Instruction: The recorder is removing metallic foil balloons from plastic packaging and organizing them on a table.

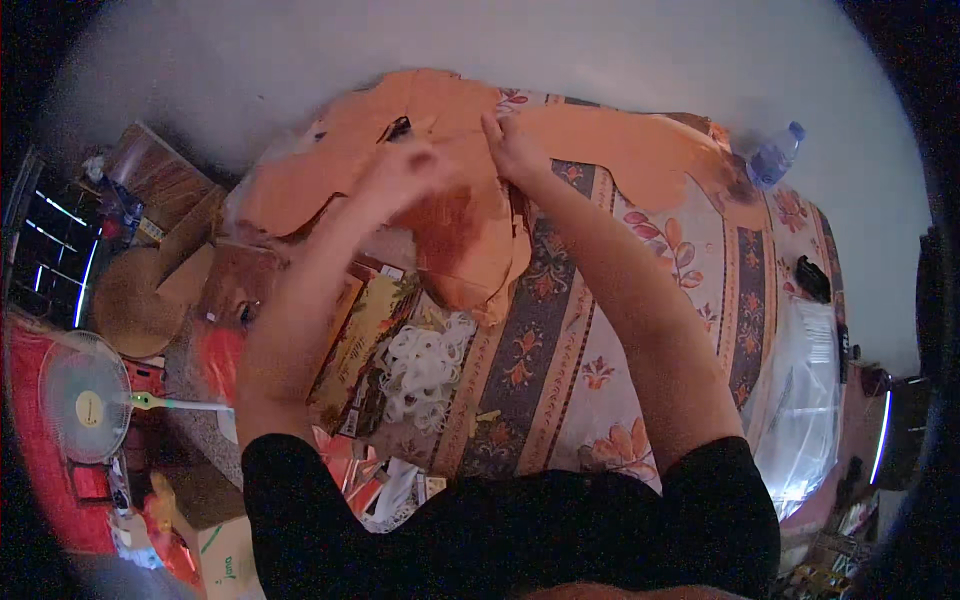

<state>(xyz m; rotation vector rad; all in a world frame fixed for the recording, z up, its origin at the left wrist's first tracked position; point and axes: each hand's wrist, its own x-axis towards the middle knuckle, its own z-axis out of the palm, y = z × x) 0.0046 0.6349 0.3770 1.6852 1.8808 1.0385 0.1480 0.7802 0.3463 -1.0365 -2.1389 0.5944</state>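
cardboard [450,106] spread over patterned cloth [530,380]; my right hand [514,157] half-curled at its edge, grip unclear; left hand [412,168] blurred, can't tell hold. uneven pull could rip stained flap [458,240].

Between the person's forearms, the widest free room is the bare stretch of patterned cloth [525,350], where a hand could pass beneath the right forearm [645,285]. On its left side, a heap of white strips [428,362] and a dark box [365,335] stand in the way. Ahead, brown sheets [620,150] spread around the left hand [415,170] and right hand [515,150], and the pale wall [640,55] closes off the far side. Another open patch lies right of the right forearm, bounded by a bottle [775,157], a black object [813,279] and a clear plastic package [805,400].
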